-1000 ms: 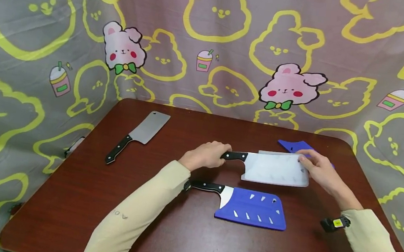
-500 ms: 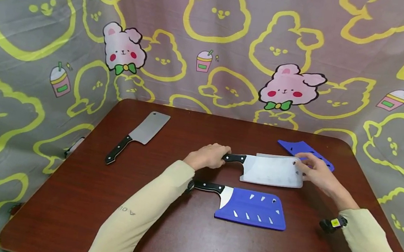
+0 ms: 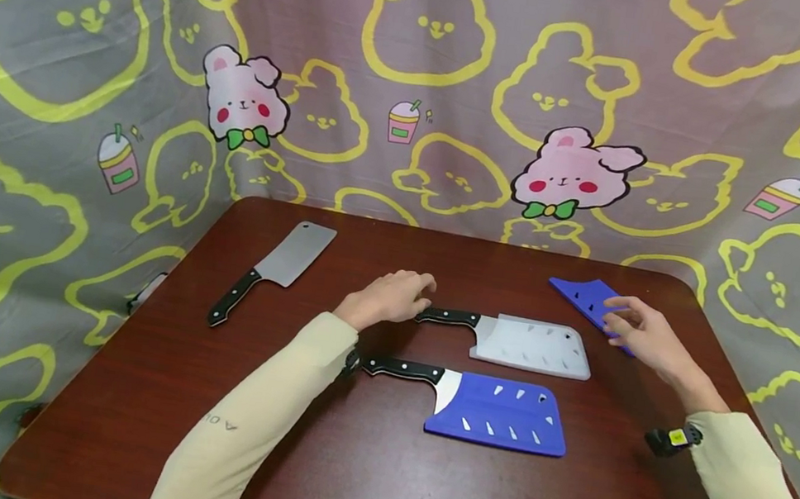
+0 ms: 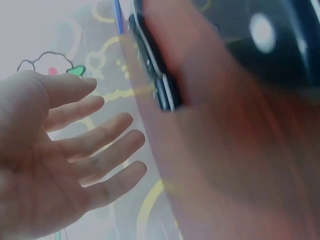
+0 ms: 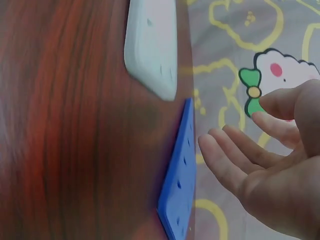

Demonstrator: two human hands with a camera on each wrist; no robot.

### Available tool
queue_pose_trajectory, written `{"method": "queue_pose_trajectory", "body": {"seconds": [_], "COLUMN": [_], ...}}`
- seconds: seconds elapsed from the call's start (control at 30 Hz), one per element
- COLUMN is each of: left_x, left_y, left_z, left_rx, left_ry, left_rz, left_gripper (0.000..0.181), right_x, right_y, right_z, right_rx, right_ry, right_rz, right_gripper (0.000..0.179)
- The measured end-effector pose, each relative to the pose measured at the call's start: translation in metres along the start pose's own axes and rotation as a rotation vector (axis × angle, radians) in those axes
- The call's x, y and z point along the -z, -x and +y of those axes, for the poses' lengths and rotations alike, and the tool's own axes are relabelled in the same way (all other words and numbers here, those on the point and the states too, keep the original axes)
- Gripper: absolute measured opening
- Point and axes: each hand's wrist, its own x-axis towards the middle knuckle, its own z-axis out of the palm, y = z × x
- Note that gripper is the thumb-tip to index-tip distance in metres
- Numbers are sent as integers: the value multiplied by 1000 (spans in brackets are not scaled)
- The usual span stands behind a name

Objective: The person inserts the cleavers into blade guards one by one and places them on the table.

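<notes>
A cleaver [image 3: 447,316] with a black riveted handle lies on the table, its blade inside a translucent white sheath [image 3: 534,347]. My left hand [image 3: 389,294] is just off the end of that handle, and in the left wrist view its fingers are spread and hold nothing. My right hand [image 3: 647,340] hovers by a loose blue sheath [image 3: 592,300], partly covering it in the head view. The right wrist view shows those fingers loosely bent with nothing between them. Nearer the front lies a second cleaver [image 3: 404,369], its blade in a blue slotted sheath [image 3: 500,412].
A bare-bladed cleaver [image 3: 298,252] lies at the back left, handle toward the left edge. The dark wooden table [image 3: 372,479] meets a patterned cloth [image 3: 448,164] behind and at the sides.
Both hands have let go of the white-sheathed cleaver, which now lies flat on the table a little nearer me. The left hand has drawn left, the right hand right.
</notes>
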Motion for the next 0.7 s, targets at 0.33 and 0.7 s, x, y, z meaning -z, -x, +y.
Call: {"method": "queue_pose_trajectory", "body": {"seconds": [0.33, 0.7], "left_x": [20, 36], "left_y": [34, 67], "left_z": [-42, -85], "left_rx": [82, 168], "left_ry": [27, 47], "left_rz": [82, 106], "left_gripper": [33, 35], "right_x": [17, 23], "right_y": [-2, -8], "right_z": [15, 25], "right_rx": [-46, -83], "right_ry": [208, 360], "right_rz": [34, -8], "right_gripper": [43, 53]}}
